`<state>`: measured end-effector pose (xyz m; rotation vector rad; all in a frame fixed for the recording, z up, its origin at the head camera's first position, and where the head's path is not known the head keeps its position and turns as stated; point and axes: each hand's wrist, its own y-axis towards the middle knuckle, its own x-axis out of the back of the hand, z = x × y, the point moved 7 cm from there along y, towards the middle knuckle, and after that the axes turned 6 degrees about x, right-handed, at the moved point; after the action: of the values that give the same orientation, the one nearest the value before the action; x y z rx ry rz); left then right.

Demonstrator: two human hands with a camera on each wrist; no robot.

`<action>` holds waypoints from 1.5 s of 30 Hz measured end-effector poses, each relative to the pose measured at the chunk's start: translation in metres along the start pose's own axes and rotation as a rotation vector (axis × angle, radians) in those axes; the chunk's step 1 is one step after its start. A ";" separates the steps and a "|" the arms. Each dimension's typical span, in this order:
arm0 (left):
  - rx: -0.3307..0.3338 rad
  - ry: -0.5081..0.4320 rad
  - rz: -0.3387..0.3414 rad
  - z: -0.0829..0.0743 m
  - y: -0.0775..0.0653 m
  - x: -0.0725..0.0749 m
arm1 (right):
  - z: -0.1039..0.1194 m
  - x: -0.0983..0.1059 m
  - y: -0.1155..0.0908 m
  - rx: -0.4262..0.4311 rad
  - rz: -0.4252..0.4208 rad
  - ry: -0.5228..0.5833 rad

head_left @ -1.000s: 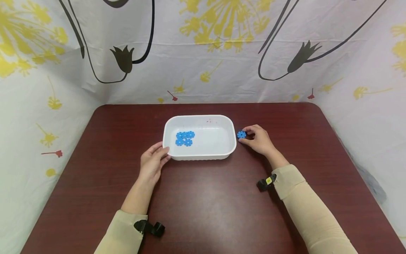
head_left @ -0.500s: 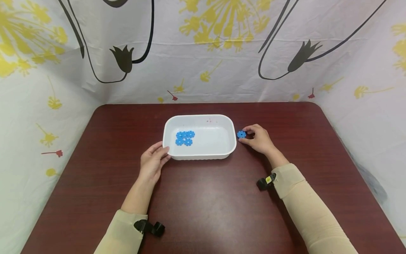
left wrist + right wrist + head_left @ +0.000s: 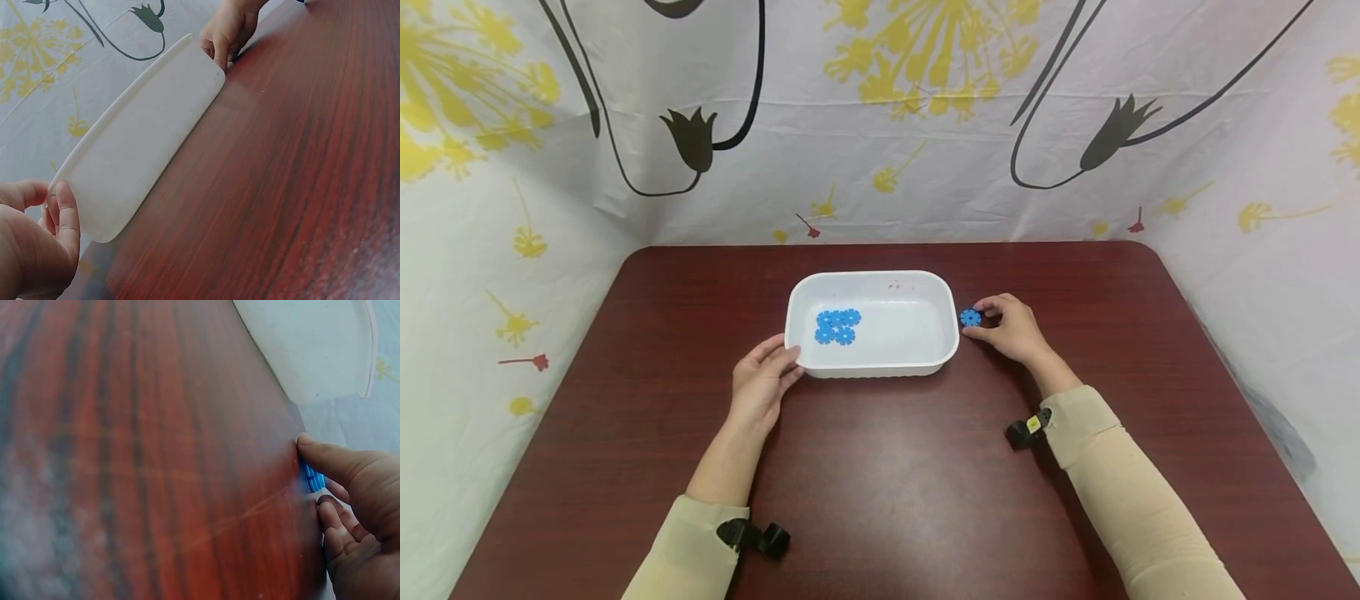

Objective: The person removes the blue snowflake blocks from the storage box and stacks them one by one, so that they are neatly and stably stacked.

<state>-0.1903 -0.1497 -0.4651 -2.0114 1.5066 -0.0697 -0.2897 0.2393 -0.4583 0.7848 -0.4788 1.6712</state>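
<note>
A white plastic tray [image 3: 902, 333] lies on the dark red table, with several blue notched discs [image 3: 844, 317] close together in its left half. My left hand [image 3: 760, 383] grips the tray's near left corner, thumb over the rim and fingers along the outer wall. Just off the tray's right end, my right hand [image 3: 1015, 332] holds a blue notched disc [image 3: 970, 317] between thumb and fingers, low at the tabletop. In the right wrist view, stacked blue edges [image 3: 314, 479] show between thumb and fingers; how many discs are there I cannot tell.
The brown-red table [image 3: 880, 483] has rounded far corners. A white cloth [image 3: 880, 192] with yellow and dark flower prints hangs behind it and along both sides. Black wrist cameras [image 3: 772, 542] are strapped at both sleeves.
Almost nothing differs. The right hand and its blue disc have shifted very slightly left, toward the tray; the left hand and tray stay in place.
</note>
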 end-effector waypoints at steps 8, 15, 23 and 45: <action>0.002 -0.008 0.007 0.001 0.000 0.000 | -0.001 0.004 0.000 -0.018 -0.034 0.050; -0.001 -0.005 0.007 0.000 0.000 0.000 | 0.008 0.014 0.003 -0.037 -0.096 0.120; -0.007 -0.009 0.006 0.000 -0.001 0.000 | 0.032 0.018 0.006 -0.002 -0.117 0.171; 0.010 0.001 -0.012 0.000 -0.001 0.000 | 0.117 -0.005 0.023 0.225 -0.138 0.308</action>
<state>-0.1895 -0.1496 -0.4649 -2.0132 1.4916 -0.0827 -0.2831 0.1498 -0.3788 0.6884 -0.0211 1.6962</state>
